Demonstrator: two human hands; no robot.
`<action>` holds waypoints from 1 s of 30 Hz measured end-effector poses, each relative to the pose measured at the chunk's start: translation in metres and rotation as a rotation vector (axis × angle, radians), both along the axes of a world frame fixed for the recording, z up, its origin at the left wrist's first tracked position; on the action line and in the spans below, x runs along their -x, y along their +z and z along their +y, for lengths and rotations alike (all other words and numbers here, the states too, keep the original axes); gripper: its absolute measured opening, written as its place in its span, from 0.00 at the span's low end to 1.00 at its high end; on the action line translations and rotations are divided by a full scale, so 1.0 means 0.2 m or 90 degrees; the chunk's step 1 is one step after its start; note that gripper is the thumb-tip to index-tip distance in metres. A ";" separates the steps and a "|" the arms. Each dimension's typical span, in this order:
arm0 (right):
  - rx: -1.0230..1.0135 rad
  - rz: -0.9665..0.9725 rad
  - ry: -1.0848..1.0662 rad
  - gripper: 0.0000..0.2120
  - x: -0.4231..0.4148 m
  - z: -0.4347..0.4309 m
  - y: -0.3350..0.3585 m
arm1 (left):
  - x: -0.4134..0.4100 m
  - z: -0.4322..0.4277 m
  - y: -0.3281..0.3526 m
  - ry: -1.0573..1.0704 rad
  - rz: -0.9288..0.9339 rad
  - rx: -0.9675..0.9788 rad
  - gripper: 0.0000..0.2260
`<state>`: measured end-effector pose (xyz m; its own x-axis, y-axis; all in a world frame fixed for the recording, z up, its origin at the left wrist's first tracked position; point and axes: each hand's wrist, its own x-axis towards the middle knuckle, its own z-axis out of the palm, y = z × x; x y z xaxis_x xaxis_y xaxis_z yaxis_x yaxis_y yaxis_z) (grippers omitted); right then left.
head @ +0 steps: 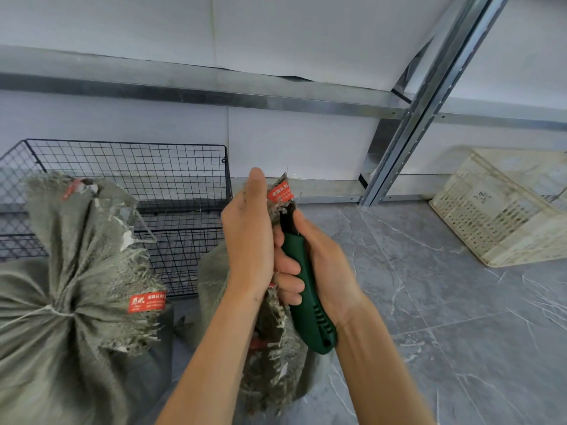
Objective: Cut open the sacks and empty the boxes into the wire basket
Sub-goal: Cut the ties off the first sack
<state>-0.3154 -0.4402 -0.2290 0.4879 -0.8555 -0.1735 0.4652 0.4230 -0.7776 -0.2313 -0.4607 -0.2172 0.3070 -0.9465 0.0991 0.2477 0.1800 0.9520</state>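
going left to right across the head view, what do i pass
tied sack → left hand gripping second sack → right hand holding green knife → shelf post → cream crate

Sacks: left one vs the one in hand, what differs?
The left sack stands untouched; the held sack has its neck gripped by the left hand. The left sack's pale string tie shows; the held sack's tie is hidden. The knife in the right hand is at the held sack's top, not the left sack's. Both: grey-green weave, frayed tops, red labels.

Storeroom: steel racking (429,96) (bare), tied sacks (61,302)
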 end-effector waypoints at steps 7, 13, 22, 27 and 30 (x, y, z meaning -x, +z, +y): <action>-0.009 -0.075 0.031 0.19 0.01 -0.02 0.00 | -0.02 -0.02 -0.01 -0.065 -0.098 0.032 0.18; -0.005 -0.106 0.023 0.18 -0.01 -0.01 -0.01 | -0.01 -0.01 0.00 -0.022 -0.057 0.048 0.19; -0.010 -0.193 0.053 0.17 -0.02 -0.03 -0.03 | 0.00 -0.02 -0.03 0.042 0.025 0.017 0.17; -0.020 -0.111 0.035 0.18 0.00 -0.03 -0.02 | -0.01 -0.05 -0.05 0.046 0.043 0.003 0.17; 0.004 0.041 0.055 0.18 0.03 -0.02 -0.02 | -0.05 -0.09 -0.05 0.043 0.098 -0.035 0.17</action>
